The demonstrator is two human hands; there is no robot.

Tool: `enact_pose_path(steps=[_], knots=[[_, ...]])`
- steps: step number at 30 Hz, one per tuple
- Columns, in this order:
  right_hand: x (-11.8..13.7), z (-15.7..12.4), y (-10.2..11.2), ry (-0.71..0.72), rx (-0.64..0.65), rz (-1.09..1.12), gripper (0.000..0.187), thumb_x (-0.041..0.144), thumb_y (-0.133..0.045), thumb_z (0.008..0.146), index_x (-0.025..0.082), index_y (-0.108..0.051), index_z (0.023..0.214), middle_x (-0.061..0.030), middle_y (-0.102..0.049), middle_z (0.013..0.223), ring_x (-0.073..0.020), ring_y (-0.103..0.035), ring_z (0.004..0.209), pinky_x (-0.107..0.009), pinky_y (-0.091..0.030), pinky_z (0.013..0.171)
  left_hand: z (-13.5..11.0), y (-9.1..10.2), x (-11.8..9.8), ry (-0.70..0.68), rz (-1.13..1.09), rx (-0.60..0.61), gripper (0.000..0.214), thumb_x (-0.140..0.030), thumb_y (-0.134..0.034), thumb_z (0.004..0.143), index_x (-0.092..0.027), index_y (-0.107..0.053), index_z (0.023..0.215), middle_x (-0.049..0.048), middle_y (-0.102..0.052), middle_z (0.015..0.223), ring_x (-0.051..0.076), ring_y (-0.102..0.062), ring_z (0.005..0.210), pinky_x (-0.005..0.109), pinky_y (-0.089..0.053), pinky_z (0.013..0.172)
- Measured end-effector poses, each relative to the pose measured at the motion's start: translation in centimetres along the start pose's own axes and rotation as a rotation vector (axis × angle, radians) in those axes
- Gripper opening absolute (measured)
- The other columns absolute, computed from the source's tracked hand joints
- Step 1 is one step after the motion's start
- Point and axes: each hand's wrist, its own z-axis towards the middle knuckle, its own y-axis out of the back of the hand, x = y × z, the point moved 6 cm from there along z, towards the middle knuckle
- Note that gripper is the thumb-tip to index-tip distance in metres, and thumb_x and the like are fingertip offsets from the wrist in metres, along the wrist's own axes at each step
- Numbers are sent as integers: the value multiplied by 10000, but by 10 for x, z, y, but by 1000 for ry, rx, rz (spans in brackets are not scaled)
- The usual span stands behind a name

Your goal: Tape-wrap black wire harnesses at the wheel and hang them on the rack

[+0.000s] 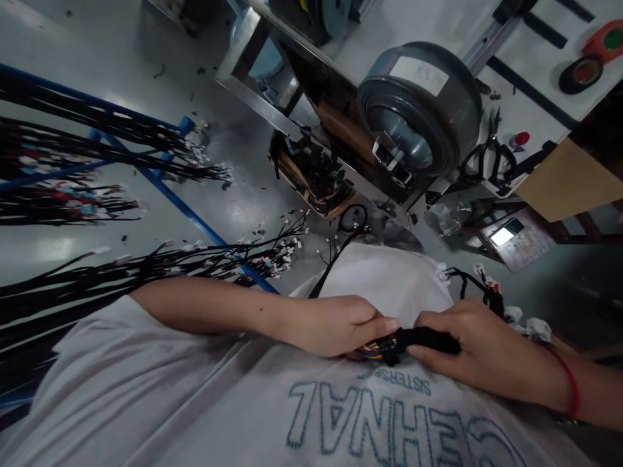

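A wire harness (423, 338) wrapped in black tape lies across my white shirt, close to my body. My left hand (335, 324) is closed around its end where coloured wires show. My right hand (474, 347) grips the black wrapped part from above, thumb underneath. White connectors (528, 324) and black branch wires stick out past my right hand. A thin black wire (335, 263) runs up from my left hand over the shirt.
Bundles of black harnesses with white connectors (204, 256) hang over a blue rack (185, 207) at the left. Ahead stand a grey round drum (421, 107), a metal bench frame (292, 123), black scissors (487, 159) and tape rolls (581, 72) on a white top.
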Motion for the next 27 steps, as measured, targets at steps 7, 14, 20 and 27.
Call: enact_pose_path(steps=[7, 14, 20, 27], knots=[[5, 9, -2, 26, -4, -63, 335, 469, -537, 928, 216, -708, 790, -6, -602, 562, -129, -530, 493, -266, -276, 510, 14, 0, -3, 62, 50, 80, 587, -449, -315, 1002, -185, -455, 497, -18, -492, 444, 100, -435, 444, 240, -380, 540], [0, 25, 12, 50, -123, -271, 397, 533, -497, 931, 212, -728, 895, -38, -626, 608, -174, -568, 554, -287, -301, 539, 43, 20, -2, -7, 29, -56, 536, -440, -303, 999, -180, -523, 585, -3, -534, 458, 116, -482, 422, 241, -384, 486], [-27, 12, 36, 77, -109, -244, 452, 549, -449, 954, 194, -670, 783, -18, -563, 547, -136, -501, 475, -275, -245, 497, 16, 71, -25, -261, 69, 89, 432, -579, -698, 772, -192, -724, 961, 40, -740, 897, 187, -652, 822, 254, -492, 723], [-52, -1, 69, 122, -109, -103, 422, 557, -507, 933, 211, -679, 762, -4, -565, 564, -129, -494, 487, -272, -313, 500, 9, 93, 14, -482, 358, -248, 367, -489, -680, 830, -190, -679, 1043, 125, -705, 1078, 223, -625, 969, 291, -454, 869]])
